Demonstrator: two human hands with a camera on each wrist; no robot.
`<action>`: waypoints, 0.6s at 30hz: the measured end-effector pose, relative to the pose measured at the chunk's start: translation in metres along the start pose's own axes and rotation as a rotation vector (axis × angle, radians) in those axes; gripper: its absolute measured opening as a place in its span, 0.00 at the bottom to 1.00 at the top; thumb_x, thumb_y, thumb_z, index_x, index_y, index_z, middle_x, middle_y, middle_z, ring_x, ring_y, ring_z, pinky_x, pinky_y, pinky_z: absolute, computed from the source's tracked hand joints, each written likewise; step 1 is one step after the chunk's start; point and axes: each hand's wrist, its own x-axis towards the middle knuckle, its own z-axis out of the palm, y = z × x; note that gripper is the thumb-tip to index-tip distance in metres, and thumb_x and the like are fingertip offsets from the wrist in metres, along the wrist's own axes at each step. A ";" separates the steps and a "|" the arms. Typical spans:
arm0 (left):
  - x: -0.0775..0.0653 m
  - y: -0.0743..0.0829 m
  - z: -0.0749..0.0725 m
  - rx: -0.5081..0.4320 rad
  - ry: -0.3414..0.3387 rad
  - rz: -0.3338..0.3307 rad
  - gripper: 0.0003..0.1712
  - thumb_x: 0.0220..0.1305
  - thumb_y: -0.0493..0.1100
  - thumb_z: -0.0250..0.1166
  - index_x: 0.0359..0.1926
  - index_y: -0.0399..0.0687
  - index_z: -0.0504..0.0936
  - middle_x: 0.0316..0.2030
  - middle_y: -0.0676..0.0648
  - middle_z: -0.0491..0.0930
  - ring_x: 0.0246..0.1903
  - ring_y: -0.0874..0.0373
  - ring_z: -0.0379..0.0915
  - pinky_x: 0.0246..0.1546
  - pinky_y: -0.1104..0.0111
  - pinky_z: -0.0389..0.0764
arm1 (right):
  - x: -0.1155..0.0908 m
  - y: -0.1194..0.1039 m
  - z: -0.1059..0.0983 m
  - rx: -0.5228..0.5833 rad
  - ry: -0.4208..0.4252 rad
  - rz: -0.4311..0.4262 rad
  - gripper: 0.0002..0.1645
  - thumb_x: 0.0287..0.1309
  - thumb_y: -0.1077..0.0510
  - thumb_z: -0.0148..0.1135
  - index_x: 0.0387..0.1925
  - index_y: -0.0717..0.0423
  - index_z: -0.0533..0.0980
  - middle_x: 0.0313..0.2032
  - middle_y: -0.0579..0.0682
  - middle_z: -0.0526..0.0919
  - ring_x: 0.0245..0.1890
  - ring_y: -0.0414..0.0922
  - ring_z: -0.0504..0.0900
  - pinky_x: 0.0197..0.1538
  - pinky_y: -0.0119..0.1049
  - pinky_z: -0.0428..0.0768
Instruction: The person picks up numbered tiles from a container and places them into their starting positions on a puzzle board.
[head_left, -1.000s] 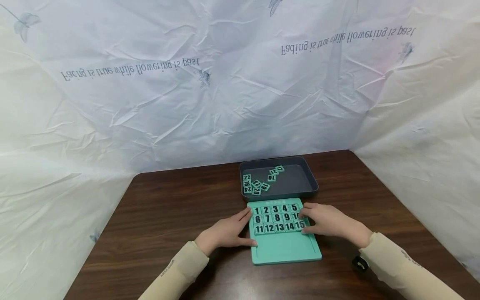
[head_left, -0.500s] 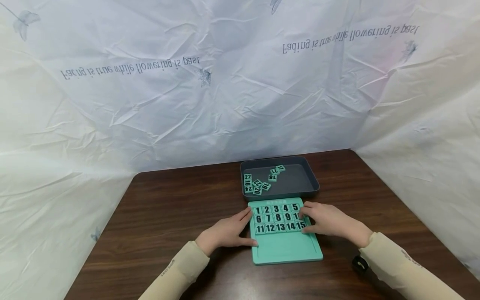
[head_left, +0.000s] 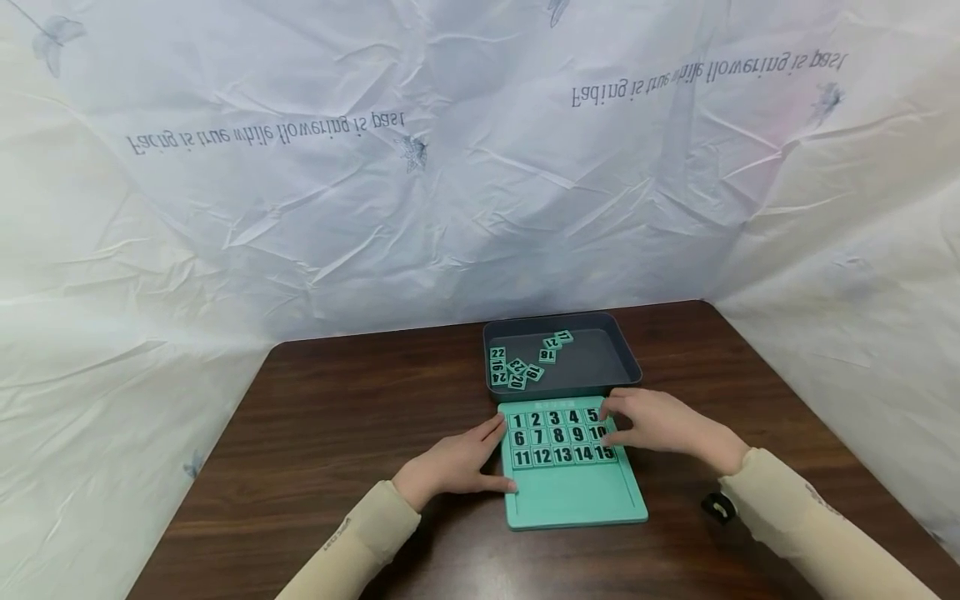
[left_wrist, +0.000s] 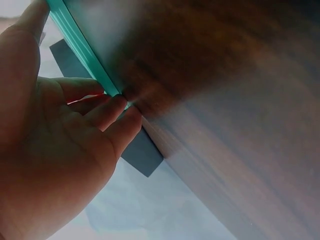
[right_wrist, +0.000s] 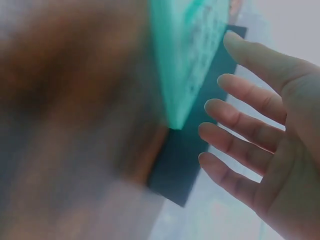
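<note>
A mint-green number board [head_left: 577, 496] lies on the table, its upper three rows filled with number tiles from 1 to 15, its lower part bare. Along the board's left edge rests my left hand [head_left: 457, 462]; its fingertips and thumb touch the rim, and in the left wrist view the fingers [left_wrist: 127, 117] are lightly bent against the green side. My right hand [head_left: 663, 421] hovers over the board's upper right, by the 5 and 10 tiles. The right wrist view shows its fingers [right_wrist: 240, 140] spread and relaxed, with nothing between them.
Behind the board stands a dark grey tray [head_left: 626, 354] with several loose number tiles [head_left: 517, 367], among them 22, 16, 24 and 18. The brown wooden table [head_left: 360, 417] extends to both sides. A wrinkled white sheet [head_left: 450, 225] hangs behind it.
My right hand has lifted off the tiles at the right end and moved slightly up, uncovering more of the 10 and 15. My left hand stays on the board's edge.
</note>
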 end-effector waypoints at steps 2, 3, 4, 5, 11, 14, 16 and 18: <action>-0.001 0.001 -0.001 -0.004 0.002 0.002 0.59 0.63 0.76 0.57 0.80 0.46 0.49 0.80 0.48 0.44 0.74 0.54 0.55 0.63 0.59 0.72 | 0.005 0.001 -0.008 0.008 0.020 -0.005 0.16 0.60 0.45 0.72 0.45 0.49 0.83 0.42 0.45 0.81 0.35 0.40 0.79 0.34 0.37 0.78; -0.001 0.002 -0.001 -0.006 0.003 0.003 0.59 0.63 0.76 0.57 0.80 0.45 0.49 0.80 0.47 0.44 0.74 0.54 0.55 0.63 0.59 0.72 | 0.007 0.002 -0.013 0.012 0.030 -0.008 0.15 0.61 0.47 0.71 0.46 0.49 0.84 0.42 0.46 0.81 0.35 0.40 0.80 0.34 0.37 0.78; -0.001 0.002 -0.001 -0.005 0.003 0.003 0.59 0.63 0.76 0.58 0.80 0.45 0.49 0.80 0.47 0.44 0.74 0.53 0.55 0.63 0.59 0.72 | 0.010 0.003 -0.018 0.011 0.041 -0.010 0.15 0.62 0.48 0.71 0.46 0.49 0.83 0.43 0.46 0.81 0.36 0.41 0.81 0.35 0.38 0.79; -0.002 0.002 -0.001 -0.006 0.002 0.003 0.59 0.63 0.75 0.58 0.80 0.45 0.49 0.80 0.47 0.44 0.74 0.53 0.55 0.63 0.59 0.72 | 0.014 0.003 -0.023 0.010 0.053 -0.010 0.14 0.63 0.49 0.70 0.47 0.50 0.83 0.43 0.47 0.82 0.37 0.42 0.81 0.36 0.38 0.79; -0.001 0.002 0.000 -0.004 0.004 -0.008 0.59 0.63 0.76 0.57 0.80 0.46 0.49 0.80 0.48 0.43 0.74 0.54 0.54 0.64 0.59 0.71 | 0.039 0.006 -0.053 0.012 0.111 -0.019 0.13 0.65 0.52 0.68 0.48 0.51 0.83 0.45 0.47 0.82 0.43 0.48 0.83 0.44 0.46 0.81; -0.001 0.002 0.002 -0.008 0.006 -0.010 0.60 0.62 0.77 0.57 0.80 0.46 0.49 0.80 0.48 0.43 0.74 0.54 0.54 0.64 0.59 0.71 | 0.053 0.007 -0.067 0.028 0.132 -0.015 0.14 0.66 0.52 0.68 0.50 0.51 0.83 0.47 0.46 0.83 0.43 0.46 0.83 0.45 0.47 0.81; -0.001 0.002 0.001 -0.012 0.007 -0.010 0.60 0.62 0.77 0.57 0.80 0.46 0.49 0.80 0.48 0.44 0.74 0.54 0.54 0.64 0.59 0.71 | 0.063 0.007 -0.076 0.047 0.141 -0.004 0.14 0.67 0.52 0.67 0.51 0.51 0.82 0.47 0.46 0.83 0.43 0.44 0.83 0.46 0.47 0.81; -0.001 0.002 0.001 -0.015 0.009 -0.008 0.60 0.62 0.76 0.58 0.80 0.46 0.49 0.80 0.48 0.44 0.74 0.54 0.54 0.65 0.59 0.70 | 0.072 0.008 -0.084 0.067 0.151 0.008 0.16 0.67 0.52 0.66 0.53 0.52 0.82 0.48 0.48 0.84 0.43 0.45 0.83 0.46 0.48 0.81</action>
